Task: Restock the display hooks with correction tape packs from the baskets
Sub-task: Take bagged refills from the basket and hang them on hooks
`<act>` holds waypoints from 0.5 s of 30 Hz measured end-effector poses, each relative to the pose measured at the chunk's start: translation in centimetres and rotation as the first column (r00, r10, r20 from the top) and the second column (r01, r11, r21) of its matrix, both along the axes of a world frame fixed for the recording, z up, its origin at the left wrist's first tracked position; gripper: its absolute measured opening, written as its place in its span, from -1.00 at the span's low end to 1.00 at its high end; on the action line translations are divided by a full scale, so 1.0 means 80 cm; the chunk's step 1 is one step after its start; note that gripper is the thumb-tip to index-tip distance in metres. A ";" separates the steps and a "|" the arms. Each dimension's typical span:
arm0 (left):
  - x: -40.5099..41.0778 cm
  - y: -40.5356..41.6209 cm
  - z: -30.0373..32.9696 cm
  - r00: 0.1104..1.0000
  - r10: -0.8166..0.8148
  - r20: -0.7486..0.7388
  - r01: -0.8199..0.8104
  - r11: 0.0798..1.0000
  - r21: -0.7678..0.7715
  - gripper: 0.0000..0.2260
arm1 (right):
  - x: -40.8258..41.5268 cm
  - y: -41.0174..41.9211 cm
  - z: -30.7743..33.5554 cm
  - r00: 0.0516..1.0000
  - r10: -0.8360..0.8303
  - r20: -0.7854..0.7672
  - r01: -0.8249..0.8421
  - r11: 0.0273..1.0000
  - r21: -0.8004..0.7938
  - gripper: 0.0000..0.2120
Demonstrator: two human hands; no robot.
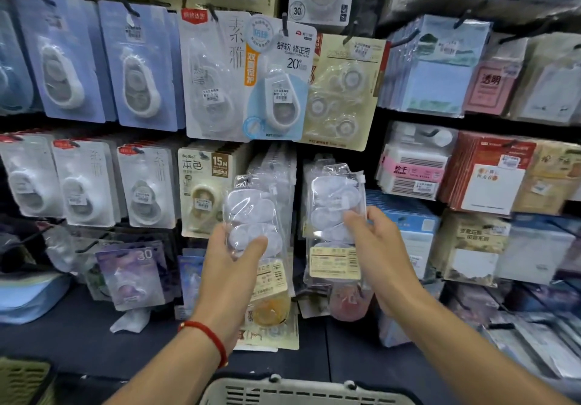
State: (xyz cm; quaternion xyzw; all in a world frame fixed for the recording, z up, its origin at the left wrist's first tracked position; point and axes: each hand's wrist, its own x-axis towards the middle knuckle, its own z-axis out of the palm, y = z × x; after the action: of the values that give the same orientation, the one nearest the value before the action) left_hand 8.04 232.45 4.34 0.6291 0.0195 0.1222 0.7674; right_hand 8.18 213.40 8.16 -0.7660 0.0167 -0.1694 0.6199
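Two hands (pixel 232 256) (pixel 374 241) | grip clear packs (pixel 254 216) (pixel 336 209) | long axes upright

Both arms raised, left hand (pixel 234 255) & right hand (pixel 375 241) gripping.

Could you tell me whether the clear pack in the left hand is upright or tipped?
Roughly upright: the left hand grips the clear pack low, and its top points up at the hooks.
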 end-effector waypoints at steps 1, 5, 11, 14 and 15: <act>0.001 0.001 -0.001 1.000 0.007 0.009 -0.007 1.000 0.023 -0.80 | 0.002 -0.002 0.002 1.000 -0.001 -0.014 0.001 1.000 0.007 -0.65; 0.003 0.006 -0.001 0.999 0.019 0.038 -0.023 0.995 0.096 -0.77 | 0.011 -0.009 0.000 1.000 -0.008 -0.021 0.008 1.000 0.006 -0.64; 0.001 0.005 0.002 0.997 0.033 0.076 -0.040 0.994 0.097 -0.79 | 0.017 -0.012 0.002 0.999 0.023 -0.033 -0.022 0.999 0.038 -0.62; 0.000 0.006 0.004 0.995 0.031 0.098 -0.041 0.994 0.103 -0.73 | 0.023 -0.015 0.001 1.000 -0.002 -0.020 0.002 1.000 -0.018 -0.70; 0.000 0.006 0.004 0.994 0.023 0.106 -0.035 0.993 0.114 -0.72 | 0.021 -0.015 0.001 1.000 -0.028 0.000 0.028 0.993 -0.119 -0.75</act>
State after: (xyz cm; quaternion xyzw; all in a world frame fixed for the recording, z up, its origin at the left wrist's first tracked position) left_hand 8.01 232.94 4.68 0.6651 -0.0186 0.1667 0.7277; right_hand 9.82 212.21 8.25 -0.8014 0.0178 -0.1780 0.5708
